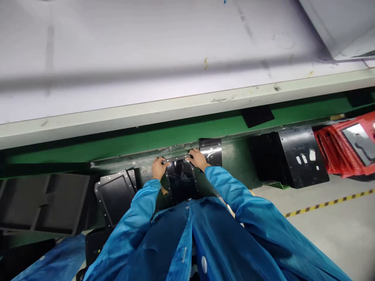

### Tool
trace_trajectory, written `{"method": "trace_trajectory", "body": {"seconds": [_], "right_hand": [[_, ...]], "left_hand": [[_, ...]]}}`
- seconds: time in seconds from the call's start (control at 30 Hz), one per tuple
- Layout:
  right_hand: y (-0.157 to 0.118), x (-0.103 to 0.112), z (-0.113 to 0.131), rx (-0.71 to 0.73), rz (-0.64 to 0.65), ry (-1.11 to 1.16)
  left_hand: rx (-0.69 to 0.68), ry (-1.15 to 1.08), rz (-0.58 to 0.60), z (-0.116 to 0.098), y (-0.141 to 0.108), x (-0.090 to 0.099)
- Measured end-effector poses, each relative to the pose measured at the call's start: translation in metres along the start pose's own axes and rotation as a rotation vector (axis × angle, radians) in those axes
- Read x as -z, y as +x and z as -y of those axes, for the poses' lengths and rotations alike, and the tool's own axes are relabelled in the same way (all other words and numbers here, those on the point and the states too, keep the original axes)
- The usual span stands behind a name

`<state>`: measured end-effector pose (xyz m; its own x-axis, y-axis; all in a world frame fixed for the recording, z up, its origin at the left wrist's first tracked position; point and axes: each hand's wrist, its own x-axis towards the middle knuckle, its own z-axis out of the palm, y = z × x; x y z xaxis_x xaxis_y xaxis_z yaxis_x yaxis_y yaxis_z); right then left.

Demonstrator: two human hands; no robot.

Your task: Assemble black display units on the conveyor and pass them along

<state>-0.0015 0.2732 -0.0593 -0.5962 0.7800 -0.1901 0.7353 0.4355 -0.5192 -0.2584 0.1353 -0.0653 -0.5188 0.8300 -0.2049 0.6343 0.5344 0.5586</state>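
Close in front of my body is a glossy black panel [182, 177] with small holes or fasteners along its sides. Across its far end runs a narrow dark strip [177, 158] with light dots. My left hand [159, 168] is closed on the left end of that edge, thumb pointing inward. At the right end, my right hand [198, 159] grips the same edge with its fingers bent. Just beyond my right hand a second black sheet [211, 150] lies on the green surface [238, 162]. The panel's near end is hidden by my blue coat.
A long white table edge [164, 110] crosses above my hands. Black framed panels [115, 193] and a dark divided tray [43, 203] stand on the left. On the right are a black box-like stack [304, 156] and red bubble-wrapped parts [336, 146]. A blue sleeve [58, 261] shows lower left.
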Motion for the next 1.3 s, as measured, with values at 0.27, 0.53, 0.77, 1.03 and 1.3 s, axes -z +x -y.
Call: {"method": "trace_trajectory", "body": {"seconds": [0.27,0.53,0.77,1.03,1.3], "right_hand": [[0.010,0.009,0.003,-0.023,0.069,-0.042],[-0.063,0.063,0.114,0.178,-0.231,-0.206],[-0.181,0.134,0.206,0.505,-0.442,-0.158],[-0.209,0.151,0.215,0.626,-0.492,-0.095],[-0.215,0.159,0.218,0.652,-0.515,-0.060]], "left_hand": [[0.050,-0.017,-0.023,-0.011,-0.003,-0.004],[0.036,0.060,-0.265,-0.005,-0.063,0.042],[0.561,0.348,-0.397,0.101,-0.176,0.080],[0.473,0.517,-0.302,0.102,-0.185,0.066],[0.399,0.497,-0.249,0.060,-0.216,0.072]]}}
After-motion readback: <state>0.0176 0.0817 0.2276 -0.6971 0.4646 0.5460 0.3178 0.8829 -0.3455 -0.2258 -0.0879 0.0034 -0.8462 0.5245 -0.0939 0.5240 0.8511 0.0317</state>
